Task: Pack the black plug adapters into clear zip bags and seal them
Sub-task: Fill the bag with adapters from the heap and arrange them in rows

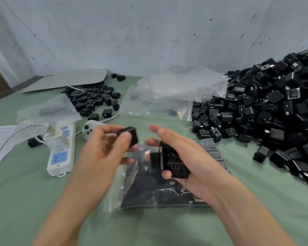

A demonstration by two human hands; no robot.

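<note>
Green cloth (34, 192), adapters (176, 165) in left hand (103, 144), right hand (192, 155)

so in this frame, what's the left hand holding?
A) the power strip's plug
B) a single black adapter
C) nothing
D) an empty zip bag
B: the left hand pinches one black adapter, while the right hand cups a handful of adapters above the filled zip bag.
</note>
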